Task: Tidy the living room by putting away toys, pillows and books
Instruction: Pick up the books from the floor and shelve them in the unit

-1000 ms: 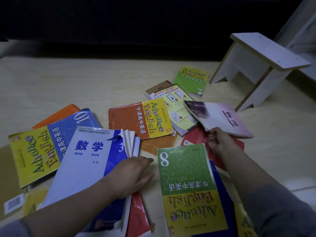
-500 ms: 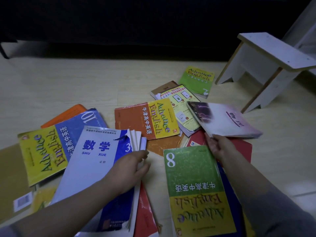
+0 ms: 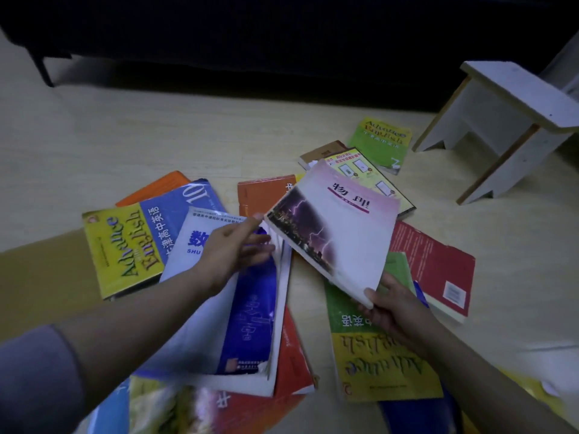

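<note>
Right hand: the right hand (image 3: 391, 308) pinches the near corner of the pink physics book (image 3: 341, 227), thumb on the cover and fingers curled underneath.
Pink physics book: it is held tilted in the middle of the scene, cover up with a lightning photograph on its left half. It overlaps the orange-red book (image 3: 263, 192) on its far left and the green-and-yellow English book (image 3: 376, 364) on its near side.
Left hand: the left hand (image 3: 232, 249) is spread, its fingers straight and apart. They reach right toward the left corner of the pink physics book. The forefinger tip lies just at that corner, though contact cannot be told. The hand holds nothing.
Maths book: the blue-and-white maths book (image 3: 247, 321) lies under the left hand, its page edges fanned on the right side. A red book (image 3: 291, 364) shows beneath its near right edge.
Left pile: the yellow-and-blue English book (image 3: 125, 242) lies left of the maths book, partly under it. An orange book (image 3: 156, 187) peeks out beyond it.
Right pile: a dark red book (image 3: 435, 264) lies flat, right of the pink physics book.
Far books: a yellow-green book (image 3: 369, 173) lies beyond the pink one, and a small green English book (image 3: 380, 139) farther still.
Surroundings: all the books lie on a pale wooden floor (image 3: 156, 136). A white stool (image 3: 507, 120) stands at the far right and a dark sofa (image 3: 282, 42) runs along the far side.
</note>
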